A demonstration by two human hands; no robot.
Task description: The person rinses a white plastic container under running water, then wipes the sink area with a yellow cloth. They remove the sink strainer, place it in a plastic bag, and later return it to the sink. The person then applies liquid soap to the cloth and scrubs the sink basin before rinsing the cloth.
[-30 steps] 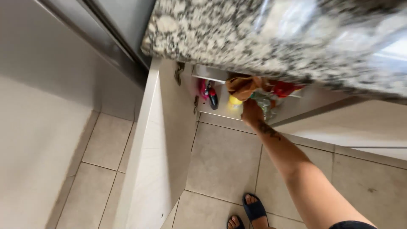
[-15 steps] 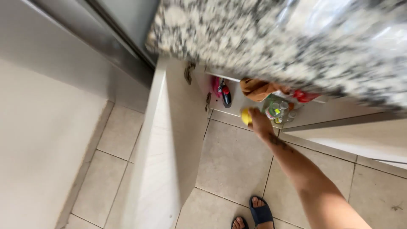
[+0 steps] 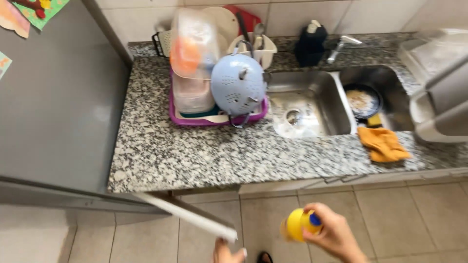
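Touching the door: the left hand was seen low and left of the sink, its fingertips laid on the outer edge of the white cabinet door. Whether that edge was pinched or only pressed could not be told.
Bottle: a yellow bottle with a blue cap was held over the floor, in front of the sink and just left of its middle.
Right hand: the right hand was wrapped closed around the bottle's cap end.
Done, as judged: the bottle was held clear of any shelf or surface and was carried in the hand.
Left, as judged: the cabinet door was not yet shut, and the bottle had not been set down anywhere.
Fridge: a grey fridge with paper magnets was seen far left of the sink.
Counter: a speckled granite counter was spread from the fridge to the sink and along its front.
Dish rack: a purple dish rack was placed just left of the sink, loaded with clear plastic tubs and a pale blue colander.
Behind the sink: a dark soap dispenser and a tap were seen.
Right basin of the sink: a dirty pan was left inside.
Cloth: an orange cloth was laid on the sink's front right edge.
Floor: pale tiles were laid in front of the sink.
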